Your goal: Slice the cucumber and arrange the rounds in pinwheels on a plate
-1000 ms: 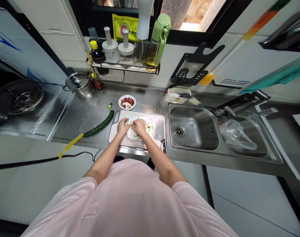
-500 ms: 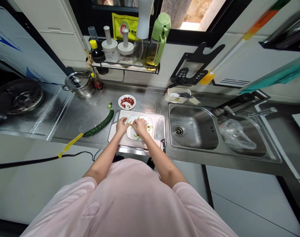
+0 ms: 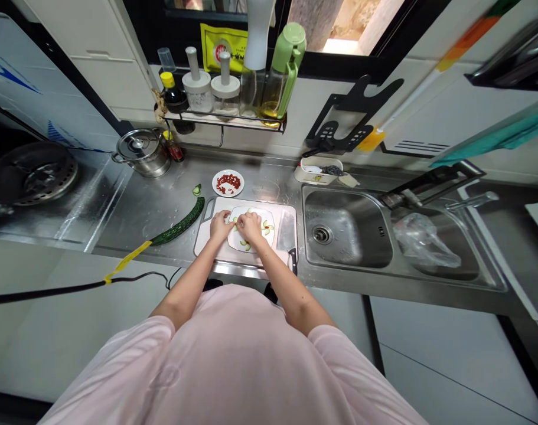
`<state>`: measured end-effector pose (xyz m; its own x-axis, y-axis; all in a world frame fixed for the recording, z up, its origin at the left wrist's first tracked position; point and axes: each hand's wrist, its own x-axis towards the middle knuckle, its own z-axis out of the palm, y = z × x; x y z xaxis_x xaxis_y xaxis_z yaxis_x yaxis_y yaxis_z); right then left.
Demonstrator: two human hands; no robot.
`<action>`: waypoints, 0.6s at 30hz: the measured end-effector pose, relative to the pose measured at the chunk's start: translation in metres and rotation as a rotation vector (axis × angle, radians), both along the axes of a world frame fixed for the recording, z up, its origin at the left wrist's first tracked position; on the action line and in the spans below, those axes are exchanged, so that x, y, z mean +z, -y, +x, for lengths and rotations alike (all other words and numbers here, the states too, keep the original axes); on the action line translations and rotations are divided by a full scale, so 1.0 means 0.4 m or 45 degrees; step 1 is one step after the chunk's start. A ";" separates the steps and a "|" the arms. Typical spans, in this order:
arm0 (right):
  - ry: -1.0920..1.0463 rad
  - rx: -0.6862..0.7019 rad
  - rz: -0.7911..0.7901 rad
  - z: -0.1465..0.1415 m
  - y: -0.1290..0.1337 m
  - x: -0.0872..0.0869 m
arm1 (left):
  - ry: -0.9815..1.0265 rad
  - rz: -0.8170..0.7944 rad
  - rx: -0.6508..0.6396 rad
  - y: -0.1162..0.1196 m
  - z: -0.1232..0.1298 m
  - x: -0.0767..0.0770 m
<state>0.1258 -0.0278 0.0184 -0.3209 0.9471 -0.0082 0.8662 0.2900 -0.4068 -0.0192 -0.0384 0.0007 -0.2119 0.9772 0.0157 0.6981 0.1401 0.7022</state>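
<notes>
A white plate (image 3: 237, 244) lies on the cutting board (image 3: 206, 234), with pale green cucumber slices (image 3: 267, 226) set in small groups with red bits. At the plate's left edge is my left hand (image 3: 219, 226), its thumb and curled forefinger apart and the thumb touching the slices at the left. My right hand (image 3: 250, 228) is over the middle of the plate, fingertips pinched together close to the same slices; whatever they hold is hidden. Behind the board, a small white dish (image 3: 238, 190) holds chopped red pieces (image 3: 228, 182). A knife (image 3: 287, 231) rests along the board's right side.
Left of the board lie a cucumber (image 3: 180, 226) and a cut cucumber end (image 3: 196, 189). A steel pot (image 3: 143, 154) stands further back, below a condiment rack (image 3: 233, 119). To the right is the sink (image 3: 348, 230), with a plastic bag (image 3: 421, 241) in its second basin.
My left hand has shifted very slightly right, its thumb nearer the slices. My right hand has edged slightly left over the plate. The surrounding things stay where they were.
</notes>
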 end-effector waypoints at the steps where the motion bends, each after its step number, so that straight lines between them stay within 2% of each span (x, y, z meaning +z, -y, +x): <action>1: 0.002 0.001 0.001 0.000 0.000 -0.001 | -0.003 0.003 -0.003 0.000 0.000 0.000; 10: 0.011 0.013 -0.006 -0.003 0.000 0.003 | 0.014 0.006 0.006 0.003 0.000 0.003; 18: -0.065 -0.039 0.027 0.016 -0.001 0.041 | 0.174 -0.063 0.093 -0.004 -0.011 0.001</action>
